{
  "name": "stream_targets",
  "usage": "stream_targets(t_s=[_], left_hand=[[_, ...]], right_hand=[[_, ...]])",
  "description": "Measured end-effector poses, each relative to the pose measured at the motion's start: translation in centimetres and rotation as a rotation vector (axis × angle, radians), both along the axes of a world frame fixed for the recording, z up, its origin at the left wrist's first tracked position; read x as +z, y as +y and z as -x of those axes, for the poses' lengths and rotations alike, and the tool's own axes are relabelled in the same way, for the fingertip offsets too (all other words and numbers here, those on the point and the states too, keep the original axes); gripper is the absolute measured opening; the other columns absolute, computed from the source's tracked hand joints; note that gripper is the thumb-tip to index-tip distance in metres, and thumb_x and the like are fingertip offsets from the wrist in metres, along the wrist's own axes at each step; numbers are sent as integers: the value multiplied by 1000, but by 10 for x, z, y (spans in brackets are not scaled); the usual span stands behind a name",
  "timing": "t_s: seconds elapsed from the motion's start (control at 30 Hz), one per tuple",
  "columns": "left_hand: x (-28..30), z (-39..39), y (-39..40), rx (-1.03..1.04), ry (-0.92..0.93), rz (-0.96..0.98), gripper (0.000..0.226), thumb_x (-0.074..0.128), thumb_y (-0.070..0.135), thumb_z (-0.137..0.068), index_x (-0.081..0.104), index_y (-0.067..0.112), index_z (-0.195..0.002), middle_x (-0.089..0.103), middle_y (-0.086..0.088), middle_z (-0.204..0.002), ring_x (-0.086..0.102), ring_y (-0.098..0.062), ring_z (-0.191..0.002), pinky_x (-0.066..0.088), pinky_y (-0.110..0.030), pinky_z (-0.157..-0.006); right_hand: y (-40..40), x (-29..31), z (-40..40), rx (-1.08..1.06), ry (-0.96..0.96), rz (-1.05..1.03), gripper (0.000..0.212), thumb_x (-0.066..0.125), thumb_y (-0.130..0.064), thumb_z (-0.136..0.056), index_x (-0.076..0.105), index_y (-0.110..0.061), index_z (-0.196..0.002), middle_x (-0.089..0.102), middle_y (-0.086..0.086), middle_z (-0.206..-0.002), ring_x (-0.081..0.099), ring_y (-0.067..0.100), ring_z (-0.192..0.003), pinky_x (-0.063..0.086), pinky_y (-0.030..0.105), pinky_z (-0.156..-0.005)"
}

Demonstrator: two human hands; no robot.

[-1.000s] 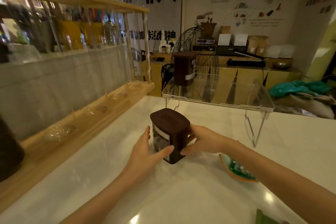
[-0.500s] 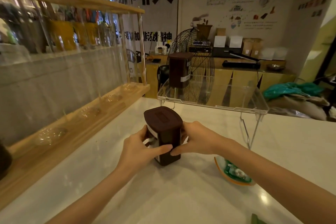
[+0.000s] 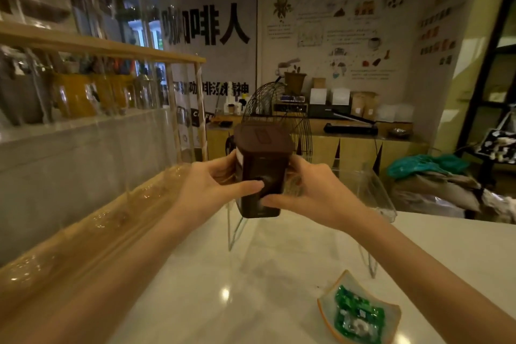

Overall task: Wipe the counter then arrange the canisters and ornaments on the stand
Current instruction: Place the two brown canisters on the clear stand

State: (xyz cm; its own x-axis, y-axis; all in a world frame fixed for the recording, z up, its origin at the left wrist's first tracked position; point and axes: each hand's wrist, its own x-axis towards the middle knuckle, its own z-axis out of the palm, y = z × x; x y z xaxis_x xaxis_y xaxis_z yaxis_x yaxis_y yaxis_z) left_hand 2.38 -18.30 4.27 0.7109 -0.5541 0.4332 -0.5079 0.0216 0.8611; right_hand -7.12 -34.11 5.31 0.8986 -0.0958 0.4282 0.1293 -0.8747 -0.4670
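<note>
A dark brown canister (image 3: 262,167) stood upright, lid up, lifted clear of the white counter (image 3: 268,268) between the left hand (image 3: 215,187) and right hand (image 3: 310,190) (fingers clamped on its sides), before the clear stand (image 3: 374,190), a dish of green sweets (image 3: 358,313) lying nearer.

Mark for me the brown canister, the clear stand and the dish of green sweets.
brown canister (image 3: 262,148): head view, on the front edge of its dark lid.
clear stand (image 3: 375,190): head view, on the bare right part of its transparent top.
dish of green sweets (image 3: 324,306): head view, on its pale left rim.
</note>
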Motion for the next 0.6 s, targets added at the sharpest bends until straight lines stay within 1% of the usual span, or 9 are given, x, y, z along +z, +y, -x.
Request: stream_targets(t_s=[0.03,0.07,0.13,0.2,0.27,0.33,0.5,0.57,0.6], left_hand=[[3,-5,-8,-21,1,7,46,76,4,-64,62,30,-98,71,27,-69,66,11,-77,50,-6,-62],[6,-9,-17,-42,5,14,49,75,2,-65,62,24,-106,73,21,-76,67,8,-79,53,-9,-65],[10,-17,-37,-70,17,16,55,75,3,-65,58,12,-118,72,3,-97,68,-2,-91,57,-22,-78],[11,-27,-55,-71,10,10,56,75,7,-66,58,7,-119,70,-4,-106,67,-10,-99,56,-33,-86],[9,-37,-73,-63,2,0,55,76,12,-65,59,7,-117,70,-6,-108,66,-13,-101,54,-38,-92],[5,-47,-88,-44,-4,-25,53,77,16,-65,61,7,-116,70,-7,-109,66,-13,-102,52,-41,-95],[-6,-65,-111,-13,23,-53,49,76,18,-67,63,10,-113,71,-8,-108,65,-12,-101,50,-41,-97],[-8,-69,-116,-10,32,-53,48,75,18,-69,62,10,-114,71,-8,-109,65,-11,-101,50,-38,-97],[-8,-70,-118,-8,34,-53,48,74,17,-69,61,9,-115,70,-9,-110,64,-10,-101,50,-34,-96]], right_hand=[[-6,2,-2,-30,-16,-17,69,71,-42,-72,41,-22,-130,67,-3,-116,64,14,-100,55,30,-83],[-13,4,-4,-61,-25,-33,70,72,-42,-71,41,-22,-130,67,-3,-117,64,14,-101,55,31,-84],[-27,7,-10,-122,-32,-58,71,74,-40,-70,42,-20,-130,66,-2,-118,63,15,-103,55,31,-85],[-41,7,-17,-175,-30,-79,71,75,-39,-69,43,-19,-129,67,-1,-117,64,16,-101,54,29,-82],[-54,5,-26,-225,-18,-109,67,76,-38,-69,46,-20,-126,67,-3,-112,64,14,-92,53,25,-75],[-63,0,-35,-269,-3,-145,64,76,-38,-68,48,-21,-123,67,-4,-107,63,12,-85,52,22,-70],[-82,-10,-56,-335,32,-174,63,77,-36,-68,49,-15,-122,67,3,-115,64,18,-99,53,27,-78],[-85,-12,-63,-345,46,-177,63,76,-35,-69,50,-15,-122,67,4,-116,64,19,-101,54,30,-81],[-87,-13,-65,-345,51,-180,62,76,-35,-69,50,-15,-121,67,4,-116,64,20,-101,54,31,-82]])
